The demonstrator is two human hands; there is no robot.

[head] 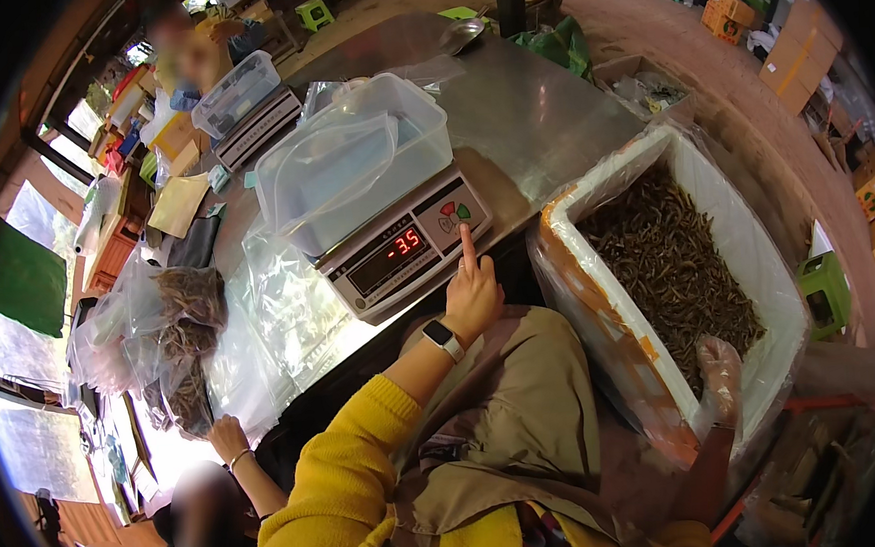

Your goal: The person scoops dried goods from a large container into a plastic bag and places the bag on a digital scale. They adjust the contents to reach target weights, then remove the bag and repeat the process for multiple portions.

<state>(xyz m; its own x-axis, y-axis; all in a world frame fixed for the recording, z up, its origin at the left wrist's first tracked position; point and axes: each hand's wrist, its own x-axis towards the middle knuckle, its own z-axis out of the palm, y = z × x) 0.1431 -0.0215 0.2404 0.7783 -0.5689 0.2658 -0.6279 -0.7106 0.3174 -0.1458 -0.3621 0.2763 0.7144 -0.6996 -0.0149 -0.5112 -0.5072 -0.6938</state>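
Observation:
My left hand (pixel 474 290), bare and wearing a watch, points its index finger at the keypad of a digital counter scale (pixel 399 253). Its other fingers are curled and hold nothing. The scale's red display is lit. A clear plastic tub (pixel 359 165) sits on the scale, with a clear plastic bag or sheet (pixel 341 178) inside it and over its near side. On the right, my right hand (pixel 719 376), in a thin clear glove, reaches into a white foam box (pixel 751 247). Its fingertips are at a heap of thin brown dried pieces (pixel 662 260); whether they grip any is hidden.
Filled clear bags (pixel 188 319) and flat plastic bags (pixel 268 329) lie left on the metal table (pixel 548 109). A co-worker's hand (pixel 228 439) is beside them. Behind stands a second scale (pixel 257 130) with a tub (pixel 237 94). A metal scoop (pixel 462 35) lies at the far edge.

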